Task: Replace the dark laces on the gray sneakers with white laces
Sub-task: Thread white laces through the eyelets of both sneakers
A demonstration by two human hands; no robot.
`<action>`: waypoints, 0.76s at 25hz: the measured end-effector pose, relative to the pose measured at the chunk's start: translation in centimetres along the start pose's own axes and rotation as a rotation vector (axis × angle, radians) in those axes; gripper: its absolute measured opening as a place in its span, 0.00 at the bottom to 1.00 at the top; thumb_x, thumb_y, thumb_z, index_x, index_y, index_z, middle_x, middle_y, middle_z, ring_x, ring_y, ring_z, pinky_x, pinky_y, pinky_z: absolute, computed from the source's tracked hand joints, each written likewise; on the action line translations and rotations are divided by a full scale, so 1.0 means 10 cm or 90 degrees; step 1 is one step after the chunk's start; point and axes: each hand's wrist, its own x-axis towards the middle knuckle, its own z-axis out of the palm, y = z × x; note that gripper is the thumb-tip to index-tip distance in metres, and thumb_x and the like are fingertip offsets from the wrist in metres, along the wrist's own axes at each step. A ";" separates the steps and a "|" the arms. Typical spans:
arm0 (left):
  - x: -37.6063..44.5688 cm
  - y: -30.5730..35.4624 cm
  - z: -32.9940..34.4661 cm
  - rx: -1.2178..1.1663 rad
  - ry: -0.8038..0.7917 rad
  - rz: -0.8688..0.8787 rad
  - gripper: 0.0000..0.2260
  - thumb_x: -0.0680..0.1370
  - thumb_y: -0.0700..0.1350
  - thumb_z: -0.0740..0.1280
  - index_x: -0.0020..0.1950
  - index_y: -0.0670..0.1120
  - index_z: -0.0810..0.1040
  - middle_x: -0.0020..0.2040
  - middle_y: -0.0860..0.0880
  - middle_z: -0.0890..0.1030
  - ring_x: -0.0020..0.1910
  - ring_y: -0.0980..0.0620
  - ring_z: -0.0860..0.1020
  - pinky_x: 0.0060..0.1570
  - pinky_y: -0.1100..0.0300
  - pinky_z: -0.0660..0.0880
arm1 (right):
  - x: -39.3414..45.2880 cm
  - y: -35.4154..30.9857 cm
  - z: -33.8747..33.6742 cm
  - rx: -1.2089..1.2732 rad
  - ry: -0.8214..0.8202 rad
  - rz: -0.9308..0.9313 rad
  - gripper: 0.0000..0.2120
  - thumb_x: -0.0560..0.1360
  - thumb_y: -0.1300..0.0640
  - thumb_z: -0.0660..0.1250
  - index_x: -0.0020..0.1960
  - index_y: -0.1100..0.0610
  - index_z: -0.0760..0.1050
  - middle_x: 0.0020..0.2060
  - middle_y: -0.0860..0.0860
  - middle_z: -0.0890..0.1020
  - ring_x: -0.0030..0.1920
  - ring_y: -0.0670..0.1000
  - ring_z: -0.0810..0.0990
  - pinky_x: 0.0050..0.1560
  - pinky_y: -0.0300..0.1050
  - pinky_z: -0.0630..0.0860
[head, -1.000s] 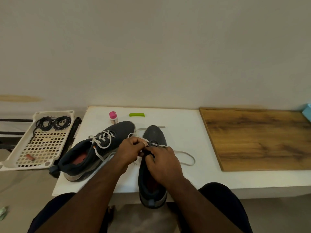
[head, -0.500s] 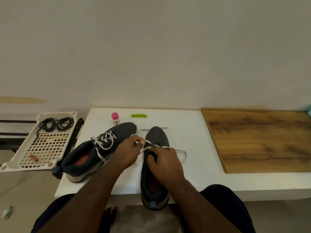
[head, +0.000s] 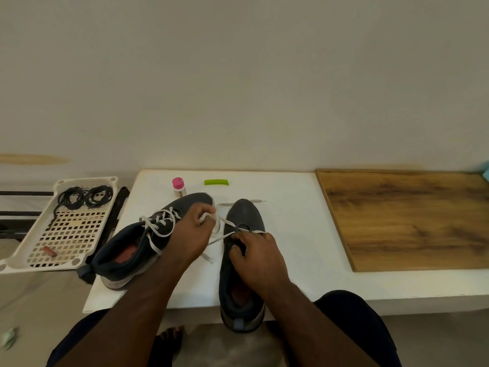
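Two gray sneakers lie on the white table [head: 291, 234]. The left sneaker [head: 132, 250] points up and to the right and carries a white lace through its eyelets. The right sneaker [head: 244, 215] points away from me, its heel hanging over the near table edge. A white lace [head: 225, 222] runs through its lowest eyelets. My left hand [head: 193, 234] pinches that lace and holds it to the left, above the gap between the shoes. My right hand [head: 254, 255] grips the right sneaker at its tongue. Dark laces [head: 84, 197] lie coiled in a white tray [head: 18, 260].
The perforated white tray stands left of the table and also holds a small reddish piece [head: 49, 251]. A pink-capped bottle [head: 178, 186] and a green clip [head: 216, 182] sit at the table's far side. A wooden board [head: 407, 221] covers the right part. My knees are below the table edge.
My left hand has pulled the white lace up and to the left, drawing in the loose loop that lay to the right of the right sneaker. My right hand stays on the shoe.
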 end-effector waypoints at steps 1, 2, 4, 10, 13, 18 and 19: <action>0.00 -0.08 0.05 0.157 -0.084 0.034 0.05 0.81 0.47 0.63 0.53 0.52 0.79 0.49 0.53 0.80 0.45 0.56 0.77 0.41 0.61 0.71 | 0.00 0.00 0.00 -0.001 -0.001 -0.004 0.12 0.77 0.50 0.59 0.54 0.49 0.79 0.46 0.46 0.83 0.49 0.50 0.76 0.59 0.47 0.73; -0.02 -0.14 0.09 0.252 -0.154 0.046 0.06 0.81 0.49 0.64 0.54 0.52 0.80 0.51 0.54 0.81 0.48 0.56 0.78 0.43 0.60 0.70 | 0.01 -0.01 -0.01 0.001 -0.004 -0.007 0.12 0.78 0.51 0.59 0.55 0.49 0.79 0.47 0.46 0.83 0.50 0.49 0.76 0.61 0.46 0.72; -0.02 -0.17 0.12 0.291 -0.163 0.045 0.06 0.80 0.50 0.65 0.50 0.52 0.80 0.49 0.53 0.81 0.47 0.55 0.78 0.43 0.59 0.71 | 0.01 -0.02 -0.02 0.004 -0.005 -0.012 0.13 0.78 0.51 0.59 0.58 0.49 0.79 0.49 0.46 0.83 0.51 0.49 0.76 0.62 0.46 0.71; 0.00 0.13 -0.01 -0.460 0.144 -0.120 0.10 0.80 0.40 0.59 0.38 0.44 0.72 0.36 0.48 0.75 0.39 0.50 0.76 0.48 0.53 0.75 | 0.00 0.02 0.00 0.015 -0.022 0.015 0.16 0.78 0.49 0.59 0.65 0.45 0.76 0.56 0.44 0.82 0.60 0.50 0.74 0.58 0.47 0.75; -0.03 0.17 -0.05 -0.678 0.145 -0.200 0.10 0.80 0.40 0.57 0.39 0.44 0.70 0.34 0.45 0.75 0.36 0.48 0.81 0.45 0.51 0.80 | 0.01 0.03 -0.01 0.016 -0.024 0.018 0.17 0.78 0.49 0.59 0.65 0.45 0.76 0.56 0.44 0.82 0.61 0.50 0.73 0.58 0.47 0.75; -0.01 -0.07 0.08 0.111 -0.031 -0.017 0.03 0.80 0.46 0.64 0.53 0.52 0.76 0.45 0.53 0.78 0.40 0.56 0.77 0.41 0.59 0.72 | 0.02 0.03 0.04 0.003 -0.016 0.006 0.15 0.78 0.49 0.58 0.62 0.44 0.77 0.54 0.43 0.82 0.57 0.50 0.74 0.57 0.45 0.75; -0.02 -0.11 0.10 0.197 -0.103 0.012 0.05 0.80 0.48 0.65 0.54 0.54 0.78 0.47 0.55 0.80 0.43 0.57 0.77 0.43 0.60 0.72 | 0.03 0.03 0.05 0.004 -0.020 0.009 0.15 0.78 0.48 0.58 0.61 0.44 0.77 0.54 0.43 0.82 0.57 0.49 0.74 0.58 0.45 0.74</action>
